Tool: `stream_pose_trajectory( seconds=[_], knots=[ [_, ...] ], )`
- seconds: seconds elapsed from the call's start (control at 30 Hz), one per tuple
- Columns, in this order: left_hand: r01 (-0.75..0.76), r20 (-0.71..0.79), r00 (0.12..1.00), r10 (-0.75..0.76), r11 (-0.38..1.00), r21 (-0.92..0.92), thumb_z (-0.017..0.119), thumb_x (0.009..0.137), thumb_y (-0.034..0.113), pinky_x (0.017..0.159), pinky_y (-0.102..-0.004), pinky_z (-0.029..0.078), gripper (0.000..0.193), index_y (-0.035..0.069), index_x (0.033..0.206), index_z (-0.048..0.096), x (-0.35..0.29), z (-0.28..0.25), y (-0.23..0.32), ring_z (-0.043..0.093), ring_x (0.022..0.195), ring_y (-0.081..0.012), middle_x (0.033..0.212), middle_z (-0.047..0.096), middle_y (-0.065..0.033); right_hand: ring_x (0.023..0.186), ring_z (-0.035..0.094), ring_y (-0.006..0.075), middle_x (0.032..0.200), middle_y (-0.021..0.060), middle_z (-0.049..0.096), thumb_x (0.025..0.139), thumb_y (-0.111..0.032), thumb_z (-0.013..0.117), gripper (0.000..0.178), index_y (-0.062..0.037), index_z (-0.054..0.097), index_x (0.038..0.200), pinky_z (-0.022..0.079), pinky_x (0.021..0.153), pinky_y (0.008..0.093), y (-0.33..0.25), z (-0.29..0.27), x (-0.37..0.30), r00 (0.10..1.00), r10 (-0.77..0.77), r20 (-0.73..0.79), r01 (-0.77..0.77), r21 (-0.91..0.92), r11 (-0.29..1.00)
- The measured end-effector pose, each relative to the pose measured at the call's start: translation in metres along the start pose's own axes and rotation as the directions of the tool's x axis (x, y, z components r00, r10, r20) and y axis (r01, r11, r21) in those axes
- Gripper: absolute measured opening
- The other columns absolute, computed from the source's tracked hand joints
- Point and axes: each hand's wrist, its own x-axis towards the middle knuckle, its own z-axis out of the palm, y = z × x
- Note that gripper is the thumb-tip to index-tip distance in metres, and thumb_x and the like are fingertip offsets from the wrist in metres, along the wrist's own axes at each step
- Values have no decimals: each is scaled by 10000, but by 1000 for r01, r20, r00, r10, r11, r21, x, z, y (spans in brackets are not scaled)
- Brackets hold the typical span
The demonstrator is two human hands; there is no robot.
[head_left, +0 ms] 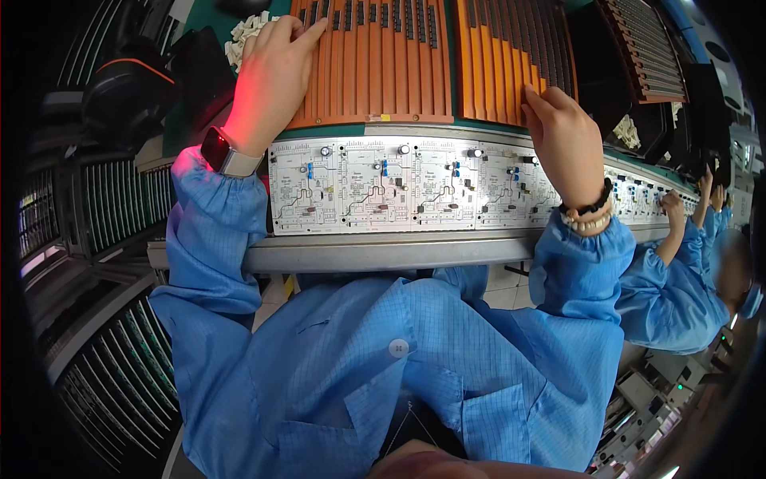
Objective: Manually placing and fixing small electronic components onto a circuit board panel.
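Note:
My left hand (277,70) reaches over the left edge of an orange slotted tray (375,88). Its fingertips are pinched together beside the small black components (351,16) lined up in the tray's far grooves; what they hold, if anything, is too small to make out. Over the near right part of a second orange tray (487,80), my right hand (565,136) has thumb and forefinger drawn together, and their contents cannot be made out. Dark parts fill this tray's stepped grooves. Between my forearms lies a row of white circuit boards (375,188) bearing blue, black and silver components.
A metal rail (383,254) runs along the near side of the boards. Pale loose pieces (249,36) are heaped beyond my left hand. Another slotted tray (642,48) stands at the far right. Co-workers in blue sleeves (666,299) work along the line to the right. Racks of boards (120,383) stand left.

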Motion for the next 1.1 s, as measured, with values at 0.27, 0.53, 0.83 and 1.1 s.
stream_pose_trajectory(
  seconds=[0.27, 0.53, 0.83, 1.1],
  knots=[
    [-97, -13, 995, 97, 995, -5, 642, 893, 75, 820, -364, 438, 287, 53, 1177, 674, -3, -12, 7, 575, 908, -251, 970, 576, -87, 701, 650, 272, 827, 79, 645, 858, -113, 726, 151, -22, 732, 978, 526, 627, 342, -4, -16, -15, 996, 70, 51, -76, 125, 989],
    [-81, -18, 997, 80, 986, -144, 698, 848, 104, 789, -340, 431, 162, 39, 995, 723, -13, -23, 7, 568, 842, -233, 871, 601, -39, 771, 686, 217, 865, 107, 683, 793, 17, 741, 138, 9, 705, 926, 529, 672, 309, -24, -26, -11, 996, 69, 47, -82, 395, 915],
    [-123, -48, 992, 117, 984, -131, 698, 837, 90, 801, -352, 432, 162, 41, 991, 700, -9, -23, 17, 575, 877, -243, 944, 629, -40, 771, 625, 304, 838, 103, 630, 716, -40, 754, 222, -40, 617, 891, 507, 708, 402, -155, 13, -27, 977, -210, 34, 126, 701, 702],
    [-183, -78, 982, 174, 974, -133, 647, 818, 55, 785, -376, 422, 46, 26, 853, 652, -3, -32, 24, 552, 803, -271, 865, 584, -91, 771, 610, 297, 803, 100, 600, 717, -77, 747, 229, -40, 613, 899, 484, 700, 393, -157, 13, -25, 968, -222, 116, 89, 667, 739]
  ],
)
